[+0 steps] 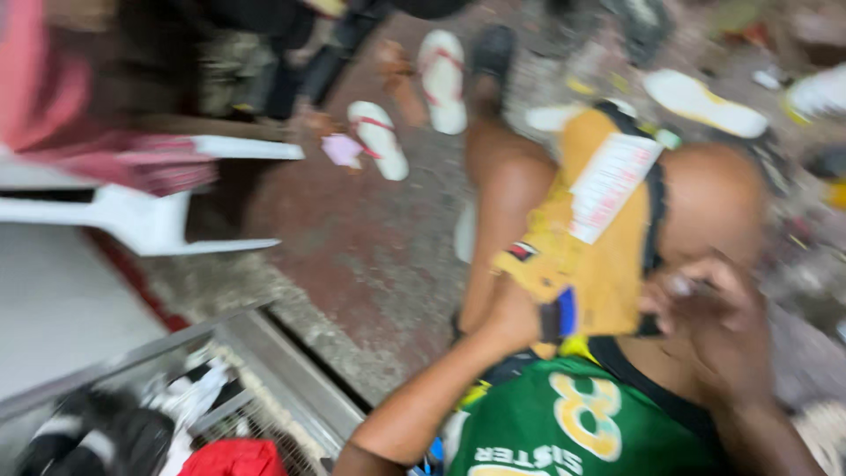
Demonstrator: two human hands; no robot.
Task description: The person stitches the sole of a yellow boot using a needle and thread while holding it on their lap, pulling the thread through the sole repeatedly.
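Note:
The view is blurred by motion. A yellow fabric piece (608, 264) with a black edge and a white label lies over my lap between my raised knees. My left hand (520, 304) grips its lower left corner, near a small black and blue tab. My right hand (718, 317) is at the piece's right edge, by my right knee. Its fingers are curled around something small and pale, too blurred to identify. I wear a green jersey (564, 432) with yellow print.
Several white flip-flops (379, 137) and shoes are scattered on the reddish concrete floor ahead. A white plastic chair (141, 220) draped with pink cloth stands at left. A metal wire rack (282, 370) holding black, white and red items sits at bottom left.

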